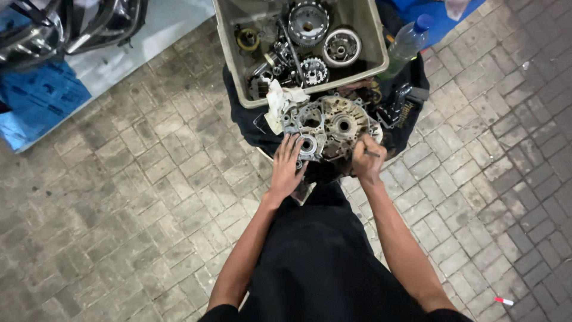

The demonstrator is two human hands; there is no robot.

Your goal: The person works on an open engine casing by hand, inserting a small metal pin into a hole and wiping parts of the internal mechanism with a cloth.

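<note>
Sitting at the top is a big grey tub (375,42) full of dark, oily metal parts: a round toothed gear (308,24), a shiny ring-shaped piece (341,47) and a smaller gear (314,71). Just below the tub lies a metal engine case (330,125) on a dark cloth (244,113), with a white rag (277,101) beside it. The left hand (287,170) rests on the case with fingers spread. The right hand (367,160) is curled around a thin tool (372,154) at the case's edge. A plastic bottle (406,45) leans by the tub. Small parts deep in the tub are too dark to tell apart.
</note>
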